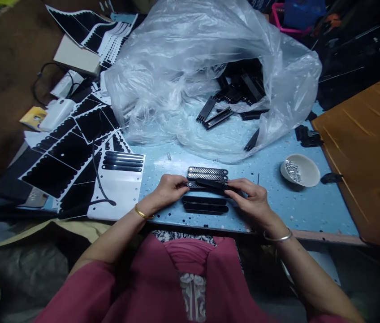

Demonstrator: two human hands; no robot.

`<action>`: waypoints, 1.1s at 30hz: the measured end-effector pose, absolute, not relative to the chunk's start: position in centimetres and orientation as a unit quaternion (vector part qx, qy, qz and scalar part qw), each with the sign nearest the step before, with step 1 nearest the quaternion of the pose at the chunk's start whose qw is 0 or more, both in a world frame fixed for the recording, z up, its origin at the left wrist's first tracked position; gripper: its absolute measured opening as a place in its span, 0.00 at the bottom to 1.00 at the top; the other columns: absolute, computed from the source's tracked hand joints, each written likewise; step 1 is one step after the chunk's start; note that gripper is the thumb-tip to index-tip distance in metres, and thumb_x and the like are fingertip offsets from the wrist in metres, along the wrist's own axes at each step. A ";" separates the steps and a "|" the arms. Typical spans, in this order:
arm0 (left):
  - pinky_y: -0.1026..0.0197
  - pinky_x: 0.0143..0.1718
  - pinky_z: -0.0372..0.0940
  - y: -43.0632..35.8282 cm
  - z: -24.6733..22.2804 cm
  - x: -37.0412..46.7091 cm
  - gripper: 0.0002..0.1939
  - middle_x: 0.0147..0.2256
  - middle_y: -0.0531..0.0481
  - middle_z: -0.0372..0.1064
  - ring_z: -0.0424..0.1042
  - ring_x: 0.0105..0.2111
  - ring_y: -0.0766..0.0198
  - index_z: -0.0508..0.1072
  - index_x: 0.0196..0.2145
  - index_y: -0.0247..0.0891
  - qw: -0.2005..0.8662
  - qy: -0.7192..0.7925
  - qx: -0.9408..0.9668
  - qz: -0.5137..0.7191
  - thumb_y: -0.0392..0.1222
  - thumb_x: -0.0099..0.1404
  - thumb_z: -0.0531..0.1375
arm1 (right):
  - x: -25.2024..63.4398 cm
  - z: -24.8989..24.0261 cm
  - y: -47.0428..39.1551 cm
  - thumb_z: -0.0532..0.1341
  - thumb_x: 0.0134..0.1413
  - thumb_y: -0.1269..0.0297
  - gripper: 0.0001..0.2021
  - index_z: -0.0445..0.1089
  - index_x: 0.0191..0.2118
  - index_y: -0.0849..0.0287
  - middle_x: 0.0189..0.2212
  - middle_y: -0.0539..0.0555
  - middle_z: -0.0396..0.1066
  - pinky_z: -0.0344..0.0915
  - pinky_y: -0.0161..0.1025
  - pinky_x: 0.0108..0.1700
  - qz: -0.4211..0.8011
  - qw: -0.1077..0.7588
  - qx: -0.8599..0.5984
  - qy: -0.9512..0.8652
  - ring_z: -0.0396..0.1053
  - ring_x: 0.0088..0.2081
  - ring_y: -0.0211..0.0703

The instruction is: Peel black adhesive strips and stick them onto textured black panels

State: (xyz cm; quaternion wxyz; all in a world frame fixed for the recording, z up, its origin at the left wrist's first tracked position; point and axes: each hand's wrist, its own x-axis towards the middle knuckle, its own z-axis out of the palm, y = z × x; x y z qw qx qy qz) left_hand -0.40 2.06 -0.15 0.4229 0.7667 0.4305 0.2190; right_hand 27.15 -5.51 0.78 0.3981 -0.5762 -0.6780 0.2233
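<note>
My left hand [171, 188] is closed, thumb and finger pinching the left end of a black piece with a cross-hatched face [192, 184]. It is the nearest of several such patterned pieces [207, 170] lying in a stack of rows. With finger and thumb, my right hand [248, 195] grips the right end of a slim plain black strip [210, 183], which slants over the patterned piece. Just below, smooth black pieces [205, 207] with rounded ends lie side by side near the table edge.
A big clear plastic bag [163, 80] holding many black parts [240, 89] spreads across the back of the blue table [264, 211]. Black sticker sheets [55, 170] and a cable [97, 175] lie left. A white bowl [311, 172] of small metal pieces stands right, beside an orange-brown panel [371, 170].
</note>
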 end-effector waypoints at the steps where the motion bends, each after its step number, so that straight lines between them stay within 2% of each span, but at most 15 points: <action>1: 0.67 0.25 0.60 2.0 -0.1 -0.4 0.06 0.22 0.52 0.72 0.67 0.21 0.69 0.79 0.31 0.35 0.432 0.426 0.766 0.214 0.36 0.56 0.62 | 27.2 0.9 -5.6 0.66 0.54 0.60 0.06 0.77 0.34 0.55 0.33 0.56 0.78 0.74 0.42 0.38 0.229 0.387 -0.573 -0.685 0.76 0.35 0.45; 5: 0.68 0.24 0.61 1.8 -0.1 -0.5 0.09 0.21 0.54 0.71 0.67 0.21 0.69 0.79 0.35 0.34 0.458 0.428 0.746 0.224 0.35 0.54 0.63 | 27.3 1.6 -6.2 0.65 0.54 0.60 0.06 0.77 0.34 0.56 0.30 0.55 0.77 0.72 0.39 0.33 0.242 0.351 -0.562 -0.709 0.75 0.31 0.43; 10: 0.68 0.25 0.63 1.8 -0.1 -0.5 0.13 0.23 0.52 0.74 0.69 0.22 0.69 0.79 0.40 0.33 0.480 0.425 0.733 0.228 0.35 0.56 0.62 | 26.8 1.9 -6.0 0.65 0.54 0.63 0.06 0.78 0.38 0.56 0.34 0.57 0.78 0.75 0.42 0.37 0.233 0.364 -0.547 -0.717 0.76 0.35 0.45; 19: 0.68 0.25 0.62 1.8 0.2 -0.6 0.09 0.22 0.52 0.73 0.69 0.22 0.68 0.80 0.35 0.34 0.485 0.429 0.734 0.204 0.35 0.56 0.62 | 25.9 2.1 -5.6 0.65 0.55 0.64 0.06 0.78 0.38 0.55 0.35 0.57 0.79 0.76 0.44 0.38 0.220 0.355 -0.536 -0.734 0.77 0.36 0.47; 33: 0.68 0.25 0.62 1.8 0.0 -0.6 0.09 0.22 0.52 0.72 0.68 0.22 0.69 0.80 0.34 0.34 0.486 0.434 0.730 0.208 0.35 0.55 0.62 | 25.6 1.3 -5.1 0.64 0.55 0.64 0.06 0.78 0.37 0.56 0.34 0.58 0.79 0.74 0.43 0.36 0.219 0.350 -0.532 -0.739 0.77 0.34 0.46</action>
